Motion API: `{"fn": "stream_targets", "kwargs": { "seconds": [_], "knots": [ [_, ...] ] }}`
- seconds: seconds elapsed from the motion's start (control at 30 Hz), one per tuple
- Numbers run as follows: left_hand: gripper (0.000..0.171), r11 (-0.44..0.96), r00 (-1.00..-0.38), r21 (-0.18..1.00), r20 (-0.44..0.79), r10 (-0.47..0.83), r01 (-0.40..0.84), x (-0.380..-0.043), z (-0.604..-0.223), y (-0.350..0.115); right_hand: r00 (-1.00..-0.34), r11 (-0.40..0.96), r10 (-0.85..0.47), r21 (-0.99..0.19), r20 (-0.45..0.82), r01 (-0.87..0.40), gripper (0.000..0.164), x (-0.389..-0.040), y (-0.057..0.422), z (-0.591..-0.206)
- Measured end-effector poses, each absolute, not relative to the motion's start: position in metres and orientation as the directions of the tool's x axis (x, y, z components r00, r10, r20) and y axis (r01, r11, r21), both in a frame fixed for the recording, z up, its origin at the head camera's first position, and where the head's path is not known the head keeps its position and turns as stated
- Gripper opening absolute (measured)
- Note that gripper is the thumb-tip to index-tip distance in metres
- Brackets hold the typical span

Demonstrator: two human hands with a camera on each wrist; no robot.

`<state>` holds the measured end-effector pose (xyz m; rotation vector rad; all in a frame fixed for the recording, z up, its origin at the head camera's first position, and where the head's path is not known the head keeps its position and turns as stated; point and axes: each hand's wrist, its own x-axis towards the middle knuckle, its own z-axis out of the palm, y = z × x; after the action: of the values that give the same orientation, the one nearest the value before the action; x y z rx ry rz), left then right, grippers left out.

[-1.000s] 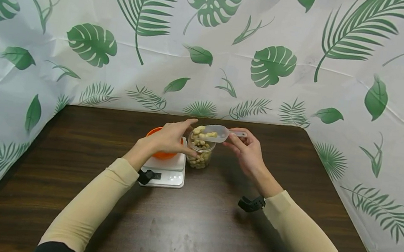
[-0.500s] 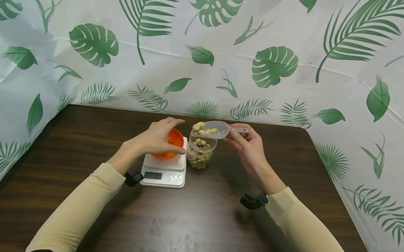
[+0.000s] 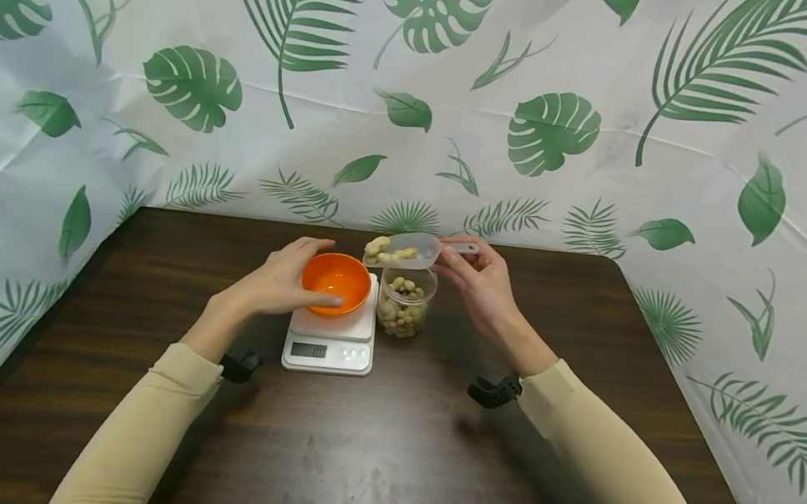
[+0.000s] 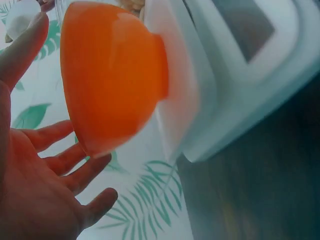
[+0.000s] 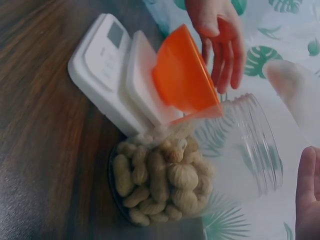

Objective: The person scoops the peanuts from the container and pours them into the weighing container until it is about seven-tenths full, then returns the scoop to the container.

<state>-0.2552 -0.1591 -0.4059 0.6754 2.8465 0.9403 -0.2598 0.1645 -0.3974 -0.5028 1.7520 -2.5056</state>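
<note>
My right hand (image 3: 479, 282) pinches the handle of a clear plastic scoop (image 3: 428, 248) in the head view. Several peanuts (image 3: 378, 249) lie in the scoop, which hovers just above and left of the jar's mouth. An orange bowl (image 3: 335, 277) stands on a white kitchen scale (image 3: 345, 357); its visible inside holds nothing. Beside the bowl's left rim is my left hand (image 3: 278, 277), its thumb in front and fingers behind. The left wrist view shows those fingers (image 4: 65, 160) spread loosely near the bowl's rim; whether they touch it I cannot tell.
A clear lidless jar (image 5: 240, 145), partly filled with peanuts (image 5: 160, 175), stands against the scale's right side. All stand on a dark wooden table (image 3: 378, 459), with a leaf-printed sheet (image 3: 435, 121) hanging behind its back edge.
My left hand has moved left from the jar's rim to the bowl's left side, uncovering the bowl. My right hand has lifted the loaded scoop slightly and shifted it left.
</note>
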Motion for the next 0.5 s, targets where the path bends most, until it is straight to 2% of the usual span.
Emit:
{"fn": "stream_targets", "kwargs": {
  "seconds": [0.27,0.5],
  "knots": [
    [0.106,0.712,-0.898,0.600,0.024,0.439,0.364,-0.252,-0.414,-0.169,-0.944,-0.309,-0.230,-0.937,0.237,-0.160,0.015,-0.263,0.156,-0.397],
    [0.115,0.719,-0.890,0.603,-0.033,0.455,0.345,-0.253,-0.419,-0.173,-0.931,-0.164,-0.262,-0.962,0.255,-0.217,0.020,-0.265,0.149,-0.399]
  ]
}}
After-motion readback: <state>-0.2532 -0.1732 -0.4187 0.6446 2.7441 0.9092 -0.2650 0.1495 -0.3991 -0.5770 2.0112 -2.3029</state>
